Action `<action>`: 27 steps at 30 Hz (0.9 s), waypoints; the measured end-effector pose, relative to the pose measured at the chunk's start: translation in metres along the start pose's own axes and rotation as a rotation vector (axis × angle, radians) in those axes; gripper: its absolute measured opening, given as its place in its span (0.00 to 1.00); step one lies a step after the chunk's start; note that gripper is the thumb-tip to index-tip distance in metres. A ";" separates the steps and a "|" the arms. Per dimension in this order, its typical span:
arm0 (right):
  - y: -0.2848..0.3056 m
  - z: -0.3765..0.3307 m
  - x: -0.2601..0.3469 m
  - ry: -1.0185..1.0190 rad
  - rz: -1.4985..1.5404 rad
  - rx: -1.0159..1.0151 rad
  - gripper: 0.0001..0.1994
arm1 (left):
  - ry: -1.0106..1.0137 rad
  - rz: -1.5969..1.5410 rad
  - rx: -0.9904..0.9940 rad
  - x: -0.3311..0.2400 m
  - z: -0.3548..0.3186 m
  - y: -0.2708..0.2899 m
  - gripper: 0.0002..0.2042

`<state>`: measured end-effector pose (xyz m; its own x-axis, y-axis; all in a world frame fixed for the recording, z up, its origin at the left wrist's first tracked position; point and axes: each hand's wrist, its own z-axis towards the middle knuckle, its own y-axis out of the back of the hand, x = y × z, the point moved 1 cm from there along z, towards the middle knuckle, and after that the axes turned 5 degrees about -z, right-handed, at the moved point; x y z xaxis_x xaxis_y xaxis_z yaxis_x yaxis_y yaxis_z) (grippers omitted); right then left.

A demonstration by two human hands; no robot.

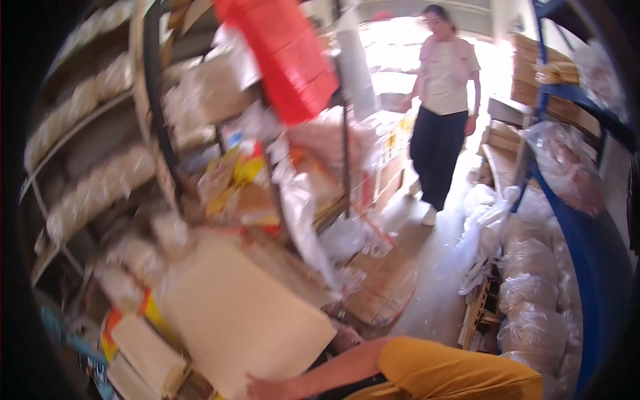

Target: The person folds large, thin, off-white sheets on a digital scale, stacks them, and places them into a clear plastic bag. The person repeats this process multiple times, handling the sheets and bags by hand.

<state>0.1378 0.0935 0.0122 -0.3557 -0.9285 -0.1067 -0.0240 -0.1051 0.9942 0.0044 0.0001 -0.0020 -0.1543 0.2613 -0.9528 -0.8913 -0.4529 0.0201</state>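
My right arm, in a mustard sleeve, comes in from the lower right and reaches left. At the bottom edge my right hand is closed on the near edge of a large flat tan sheet, paper or thin board. Some of its fingers are cut off by the frame. The sheet lies tilted over the clutter at the lower middle. Beside its lower left side are smaller tan paper packs. A dark reddish shape shows past its right corner; I cannot make out what it is. My left hand is not in view.
A person stands in the aisle ahead. Red plastic hangs at the upper middle. Shelves with wrapped rolls line the left. On the right are plastic-wrapped bundles and a blue rack. Flattened cardboard lies on the floor.
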 end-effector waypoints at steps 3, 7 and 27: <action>-0.018 0.033 -0.013 0.015 0.115 0.518 0.44 | -0.177 0.222 -0.018 -0.030 0.011 -0.016 0.15; 0.068 -0.045 -0.049 -0.488 0.910 -0.540 0.06 | -0.345 0.397 0.055 -0.038 0.007 -0.018 0.11; 0.265 -0.149 -0.151 -0.916 0.635 -0.996 0.14 | -0.336 1.005 0.572 -0.049 0.035 -0.101 0.34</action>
<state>0.3248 0.1529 0.2899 -0.5188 -0.4116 0.7493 0.8518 -0.3241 0.4117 0.0874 0.0631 0.0528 -0.9157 0.2558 -0.3099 -0.3561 -0.1596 0.9207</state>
